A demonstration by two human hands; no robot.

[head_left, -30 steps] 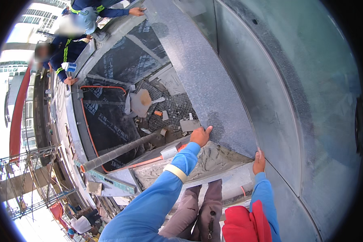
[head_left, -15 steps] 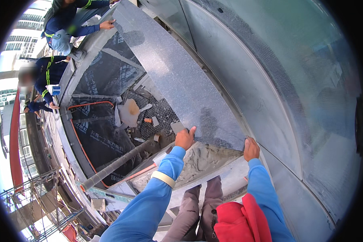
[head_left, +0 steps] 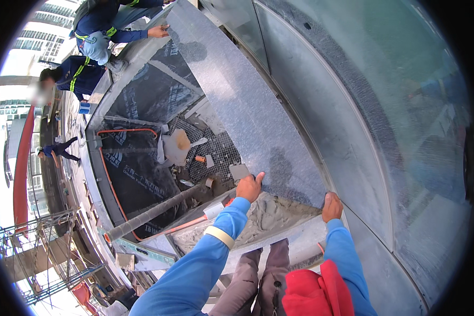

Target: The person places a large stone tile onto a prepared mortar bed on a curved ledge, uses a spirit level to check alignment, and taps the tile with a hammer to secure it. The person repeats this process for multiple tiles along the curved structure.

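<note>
A long grey speckled stone slab [head_left: 231,95] runs from upper left to lower right. My left hand [head_left: 250,184] grips its near left edge at the lower end, and my right hand [head_left: 332,205] holds the right corner of that end. Under and beside that end is a bed of wet grey mortar [head_left: 263,226] on a ledge. At the far end, a co-worker's hand [head_left: 158,30] holds the slab's left edge.
A pit lined with dark sheeting [head_left: 131,184] holds a long grey pipe [head_left: 147,208], orange conduit and rubble. A glass and metal wall [head_left: 353,116] rises right. Two co-workers [head_left: 81,73] crouch upper left; another person [head_left: 58,150] is farther off. Scaffolding [head_left: 39,247] stands lower left.
The slab shows slightly farther left than a second ago, my hands still on it. The co-worker at its far end has bent further over it. The distant person has come into view.
</note>
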